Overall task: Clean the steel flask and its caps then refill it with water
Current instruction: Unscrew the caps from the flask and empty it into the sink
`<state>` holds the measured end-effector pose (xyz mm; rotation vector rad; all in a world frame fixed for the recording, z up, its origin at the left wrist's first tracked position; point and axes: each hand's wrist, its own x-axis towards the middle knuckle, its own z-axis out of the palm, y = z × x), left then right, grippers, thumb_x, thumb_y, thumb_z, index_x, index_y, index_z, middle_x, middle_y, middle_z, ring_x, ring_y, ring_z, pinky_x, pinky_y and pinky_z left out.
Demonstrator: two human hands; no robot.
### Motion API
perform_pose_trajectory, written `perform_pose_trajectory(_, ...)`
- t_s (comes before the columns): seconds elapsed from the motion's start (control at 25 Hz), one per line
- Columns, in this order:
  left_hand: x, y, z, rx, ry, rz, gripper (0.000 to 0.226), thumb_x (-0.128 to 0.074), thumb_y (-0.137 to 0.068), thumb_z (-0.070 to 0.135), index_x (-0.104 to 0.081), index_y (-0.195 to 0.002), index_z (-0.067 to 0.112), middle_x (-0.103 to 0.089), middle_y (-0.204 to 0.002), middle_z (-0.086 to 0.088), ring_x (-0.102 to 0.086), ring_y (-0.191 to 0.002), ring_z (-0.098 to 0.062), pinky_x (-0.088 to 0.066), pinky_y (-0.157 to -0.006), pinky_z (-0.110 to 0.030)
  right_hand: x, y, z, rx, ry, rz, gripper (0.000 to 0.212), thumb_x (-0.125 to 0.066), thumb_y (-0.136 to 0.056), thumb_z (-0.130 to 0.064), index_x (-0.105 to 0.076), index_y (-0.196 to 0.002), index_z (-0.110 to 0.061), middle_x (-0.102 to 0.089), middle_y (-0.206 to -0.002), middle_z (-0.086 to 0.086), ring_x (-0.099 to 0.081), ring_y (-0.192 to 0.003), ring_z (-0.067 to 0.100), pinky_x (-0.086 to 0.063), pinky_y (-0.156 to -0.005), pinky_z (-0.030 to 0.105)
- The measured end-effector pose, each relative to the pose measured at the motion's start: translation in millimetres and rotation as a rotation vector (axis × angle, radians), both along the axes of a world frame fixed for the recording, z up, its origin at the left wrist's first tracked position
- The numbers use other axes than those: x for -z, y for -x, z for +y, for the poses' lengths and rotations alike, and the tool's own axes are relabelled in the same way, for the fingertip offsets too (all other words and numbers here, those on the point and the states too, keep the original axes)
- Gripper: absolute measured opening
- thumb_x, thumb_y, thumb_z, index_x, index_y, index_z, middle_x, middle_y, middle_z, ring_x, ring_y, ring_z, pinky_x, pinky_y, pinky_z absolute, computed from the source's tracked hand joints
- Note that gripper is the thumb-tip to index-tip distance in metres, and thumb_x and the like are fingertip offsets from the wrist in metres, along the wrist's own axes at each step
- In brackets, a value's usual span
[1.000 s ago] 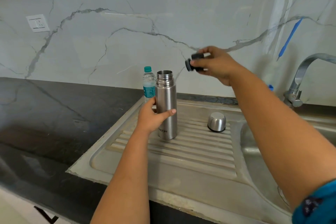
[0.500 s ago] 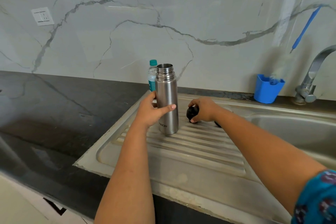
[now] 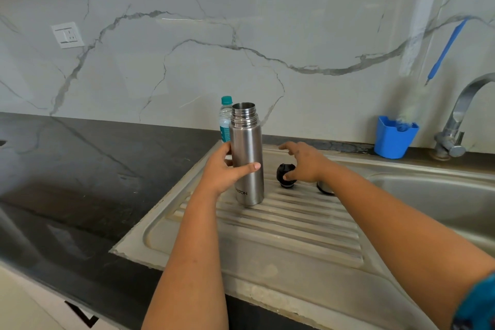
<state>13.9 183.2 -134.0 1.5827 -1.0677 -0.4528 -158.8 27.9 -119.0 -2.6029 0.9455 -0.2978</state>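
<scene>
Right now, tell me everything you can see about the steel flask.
The flask is a tall, slim cylinder of brushed steel with a narrower threaded neck and an open mouth, no cap on it. Dark lettering runs near its base. It stands upright on the ribbed drainboard, in front of a plastic bottle. The left hand grips its lower half, thumb across the front. The black cap lies beside it, apart.

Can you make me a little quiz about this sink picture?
1. True or false: the tall steel flask has its cap on.
2. Which of the hands grips the flask: A) left hand B) right hand?
3. What colour is the square plastic cup by the curved metal tap?

Key: 1. False, the small black inner cap lies on the ribbed steel drainboard. 2. A. 3. Blue.
</scene>
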Motion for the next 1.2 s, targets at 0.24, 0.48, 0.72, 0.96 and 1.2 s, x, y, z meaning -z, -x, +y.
perform_pose_trajectory(0.24,-3,7,3,-0.049,0.065,0.003,0.057,-0.085,-0.072,0.040,-0.057,-0.120,0.030,-0.063,-0.118,0.009,-0.065,-0.104,-0.017,-0.055,-0.088,-0.037,-12,-1,33,-0.117,-0.106,-0.196,0.077,-0.081,-0.075,-0.022,-0.041,-0.141,-0.018,-0.051,-0.138,0.001,-0.050,-0.123,0.013,-0.040,-0.102,0.026)
perform_pose_trajectory(0.48,-19,38,12,-0.070,0.122,-0.012,0.065,-0.086,-0.061,0.052,-0.060,-0.114,0.027,-0.067,-0.111,0.007,-0.069,-0.096,-0.016,-0.057,-0.081,-0.035,-2,20,73,-0.126,-0.341,-0.377,0.085,-0.085,-0.071,-0.028,-0.037,-0.141,-0.021,-0.056,-0.133,0.001,-0.054,-0.120,0.014,-0.044,-0.105,0.035)
perform_pose_trajectory(0.72,-28,153,-1,0.007,0.093,0.066,0.055,-0.088,-0.066,0.042,-0.060,-0.112,0.027,-0.067,-0.103,0.013,-0.068,-0.088,-0.010,-0.058,-0.078,-0.034,-10,121,83,0.004,-0.236,-0.402,0.088,-0.085,-0.068,-0.034,-0.030,-0.136,-0.024,-0.059,-0.117,-0.004,-0.060,-0.103,0.013,-0.052,-0.086,0.029)
perform_pose_trajectory(0.96,-29,276,-49,0.293,0.030,0.291,0.045,-0.088,-0.067,0.036,-0.070,-0.104,0.020,-0.074,-0.100,-0.002,-0.073,-0.088,-0.020,-0.060,-0.068,-0.036,-11,248,68,0.207,-0.281,-0.558,0.087,-0.085,-0.068,-0.021,-0.029,-0.135,-0.028,-0.061,-0.113,-0.003,-0.064,-0.100,0.011,-0.055,-0.086,0.036)
perform_pose_trajectory(1.2,-1,344,-77,0.435,-0.024,0.175,0.041,-0.078,-0.084,0.032,-0.066,-0.120,0.017,-0.071,-0.107,0.001,-0.069,-0.092,-0.012,-0.056,-0.070,-0.024,9,317,33,0.374,-0.181,-0.563,0.093,-0.086,-0.062,-0.012,-0.030,-0.132,-0.038,-0.060,-0.103,-0.011,-0.061,-0.093,0.008,-0.051,-0.072,0.022)
